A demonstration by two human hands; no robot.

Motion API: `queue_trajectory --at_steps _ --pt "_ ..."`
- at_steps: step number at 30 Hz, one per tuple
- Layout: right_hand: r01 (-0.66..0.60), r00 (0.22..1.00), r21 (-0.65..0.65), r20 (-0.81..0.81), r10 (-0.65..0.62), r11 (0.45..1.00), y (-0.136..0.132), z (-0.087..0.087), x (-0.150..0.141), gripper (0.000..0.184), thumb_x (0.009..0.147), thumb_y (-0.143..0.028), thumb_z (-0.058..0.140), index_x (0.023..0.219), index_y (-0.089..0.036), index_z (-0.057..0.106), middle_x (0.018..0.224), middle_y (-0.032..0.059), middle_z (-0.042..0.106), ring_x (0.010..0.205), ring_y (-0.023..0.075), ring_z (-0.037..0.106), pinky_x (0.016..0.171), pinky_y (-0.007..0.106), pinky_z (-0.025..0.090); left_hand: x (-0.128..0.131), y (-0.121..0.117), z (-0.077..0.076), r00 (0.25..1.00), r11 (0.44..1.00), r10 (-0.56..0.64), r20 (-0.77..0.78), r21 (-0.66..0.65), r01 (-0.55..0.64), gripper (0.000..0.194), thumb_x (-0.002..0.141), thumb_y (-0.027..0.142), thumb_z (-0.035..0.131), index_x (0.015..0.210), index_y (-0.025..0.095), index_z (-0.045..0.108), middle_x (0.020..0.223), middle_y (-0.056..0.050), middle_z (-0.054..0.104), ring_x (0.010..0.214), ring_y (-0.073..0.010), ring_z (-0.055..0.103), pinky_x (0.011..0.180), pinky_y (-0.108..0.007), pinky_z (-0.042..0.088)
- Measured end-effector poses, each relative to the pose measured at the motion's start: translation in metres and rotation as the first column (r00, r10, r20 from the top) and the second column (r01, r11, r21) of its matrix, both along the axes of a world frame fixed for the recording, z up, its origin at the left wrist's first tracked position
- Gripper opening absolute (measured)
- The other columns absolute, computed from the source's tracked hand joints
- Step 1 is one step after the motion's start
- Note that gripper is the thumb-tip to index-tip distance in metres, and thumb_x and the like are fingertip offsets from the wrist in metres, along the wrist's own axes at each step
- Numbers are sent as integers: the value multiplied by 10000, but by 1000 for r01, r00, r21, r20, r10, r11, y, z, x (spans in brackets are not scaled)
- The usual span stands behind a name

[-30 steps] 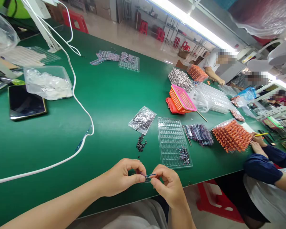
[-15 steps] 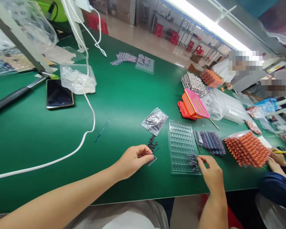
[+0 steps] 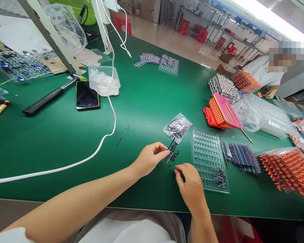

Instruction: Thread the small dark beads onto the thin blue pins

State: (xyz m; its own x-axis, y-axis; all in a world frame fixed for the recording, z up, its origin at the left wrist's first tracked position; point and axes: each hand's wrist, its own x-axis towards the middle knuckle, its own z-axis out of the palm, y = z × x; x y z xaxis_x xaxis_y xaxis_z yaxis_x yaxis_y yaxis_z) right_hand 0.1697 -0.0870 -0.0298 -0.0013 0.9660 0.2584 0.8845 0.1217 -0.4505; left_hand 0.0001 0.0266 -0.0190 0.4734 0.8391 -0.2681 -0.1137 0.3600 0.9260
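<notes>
My left hand (image 3: 152, 158) pinches a thin dark stick (image 3: 171, 143) between thumb and fingers. A small dark patterned card (image 3: 168, 157) lies right at its fingertips; whether it is held too, I cannot tell. Small black beads (image 3: 175, 152) are heaped just beyond those fingers. Close by on the right, my right hand (image 3: 190, 184) hovers low over the table, thumb and forefinger nearly together; anything between them is too small to make out. A clear gridded tray (image 3: 206, 148) carries a pile of thin dark pieces (image 3: 220, 178) in its near right corner. Behind the beads lies a bead-filled plastic bag (image 3: 177, 126).
Right of the tray are stacked dark strips (image 3: 240, 158) and an orange stack (image 3: 288, 168). A pink-orange basket (image 3: 224, 111) sits behind. On the left are a white cable (image 3: 91, 153), a phone (image 3: 87, 96), a hammer (image 3: 47, 99) and a plastic tub (image 3: 105, 81). A co-worker (image 3: 266, 72) is across the table.
My right hand has left the pile on the tray and moved left, close to the beads and my left hand. The stick in my left hand points more steeply upward. The view has swung left.
</notes>
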Motion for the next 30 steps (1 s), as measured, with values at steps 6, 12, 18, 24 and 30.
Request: queue_trajectory --at_steps 6,12,18,24,30 --pt "39 999 -16 2 -39 999 6 -12 -11 165 961 -153 473 974 -202 630 879 62 633 821 207 594 758 362 486 0 1 1 1000 1000 9 24 -12 -8 204 762 338 729 794 163 629 741 6 637 718 -146 594 723 -276 463" --pt "-5 1000 13 7 5 1000 0 -15 -7 229 968 -145 473 1113 -207 639 936 78 631 840 209 594 748 369 500 0 -2 4 999 999 -13 30 -34 14 187 759 320 725 794 166 624 737 8 637 704 -142 589 706 -274 455" --pt "-75 992 16 101 73 997 -2 -13 -9 317 967 -134 477 1226 -223 637 972 94 644 849 219 589 749 383 504 0 -1 1 1000 1000 -17 24 -9 17 201 758 339 725 791 166 628 727 6 631 707 -148 589 706 -276 452" --pt "-122 978 1 169 120 993 3 -9 -8 273 969 -149 492 1173 -201 664 967 101 671 839 232 597 753 388 492 0 -1 0 1000 1000 -25 5 -4 25 195 763 333 726 783 163 631 715 15 628 689 -140 580 691 -269 445" --pt "-131 976 -23 171 133 991 14 -10 -7 237 985 -152 449 1054 -199 671 910 84 668 847 219 610 761 357 480 0 -1 0 999 999 -47 9 -11 47 178 781 307 712 793 155 618 715 20 605 676 -123 549 677 -259 424"
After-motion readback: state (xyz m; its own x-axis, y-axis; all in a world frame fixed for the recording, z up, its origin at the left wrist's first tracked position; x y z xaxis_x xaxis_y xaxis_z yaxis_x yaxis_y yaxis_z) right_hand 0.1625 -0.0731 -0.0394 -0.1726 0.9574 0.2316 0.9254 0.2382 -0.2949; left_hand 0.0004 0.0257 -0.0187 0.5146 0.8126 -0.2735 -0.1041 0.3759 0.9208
